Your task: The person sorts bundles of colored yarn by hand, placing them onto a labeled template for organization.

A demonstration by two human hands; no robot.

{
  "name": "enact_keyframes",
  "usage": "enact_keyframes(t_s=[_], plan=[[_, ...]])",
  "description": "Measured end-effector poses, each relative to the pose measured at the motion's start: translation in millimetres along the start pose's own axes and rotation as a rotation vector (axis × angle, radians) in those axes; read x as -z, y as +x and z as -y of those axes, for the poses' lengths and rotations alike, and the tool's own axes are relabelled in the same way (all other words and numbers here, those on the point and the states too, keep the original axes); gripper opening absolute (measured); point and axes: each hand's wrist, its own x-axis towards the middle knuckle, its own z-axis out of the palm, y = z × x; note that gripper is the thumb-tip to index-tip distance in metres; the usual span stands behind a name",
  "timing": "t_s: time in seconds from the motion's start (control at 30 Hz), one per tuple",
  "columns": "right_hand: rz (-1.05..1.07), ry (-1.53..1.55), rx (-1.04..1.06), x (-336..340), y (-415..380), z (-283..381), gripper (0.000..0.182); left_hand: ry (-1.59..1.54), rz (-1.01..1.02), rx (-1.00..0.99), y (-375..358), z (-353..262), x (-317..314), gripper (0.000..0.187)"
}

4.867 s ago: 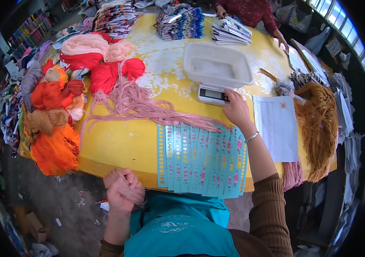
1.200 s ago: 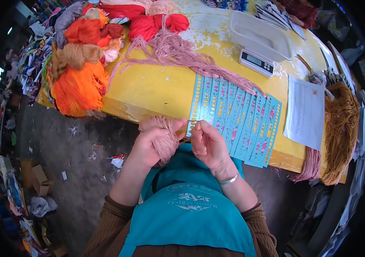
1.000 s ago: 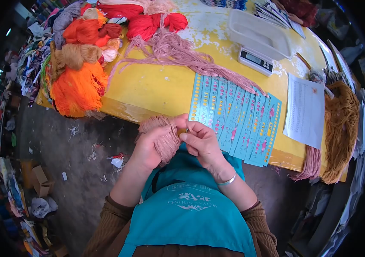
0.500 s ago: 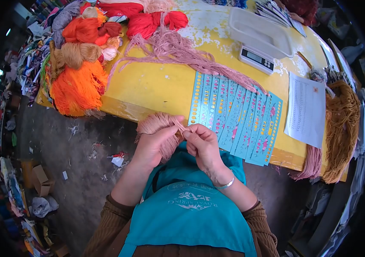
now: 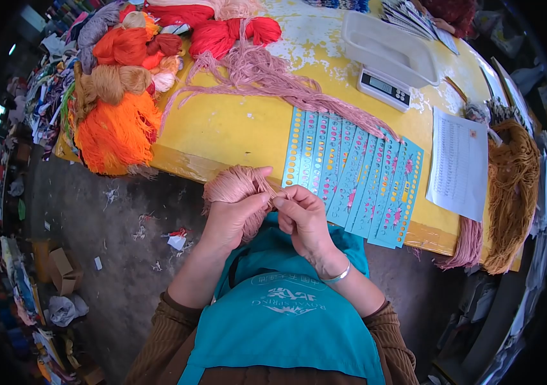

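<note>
A dusty pink skein of thread [image 5: 235, 185] is gripped in my left hand [image 5: 230, 221], its loops bulging out above and below my fingers. My right hand [image 5: 302, 213] pinches a few pink strands drawn from that skein, close beside my left thumb. Both hands are just in front of the table's near edge, above my teal apron [image 5: 286, 321]. To their right lies a fanned row of light blue punched cards [image 5: 350, 173] with round holes and flower prints. Long pink strands [image 5: 286, 90] stretch across the table, their ends resting over the cards' tops.
Orange, red, tan and grey skeins [image 5: 119, 83] are heaped at the table's left. A digital scale [image 5: 384, 88] carries a clear plastic tub [image 5: 389, 48]. On the right are a printed sheet [image 5: 458, 163] and hanging brown thread [image 5: 511, 199]. Another person's hand [image 5: 443, 25] shows at the far edge.
My left hand has turned slightly and the skein has shifted a little up and left in it. Fewer strands show between my hands. My right hand has hardly moved.
</note>
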Motion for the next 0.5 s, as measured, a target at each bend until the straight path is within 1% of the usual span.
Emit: enact_keyframes(t_s=[0.5], plan=[[0.017, 0.03, -0.023, -0.8, 0.5, 0.6, 0.004, 0.011, -0.001, 0.003, 0.3, 0.5, 0.3, 0.046]])
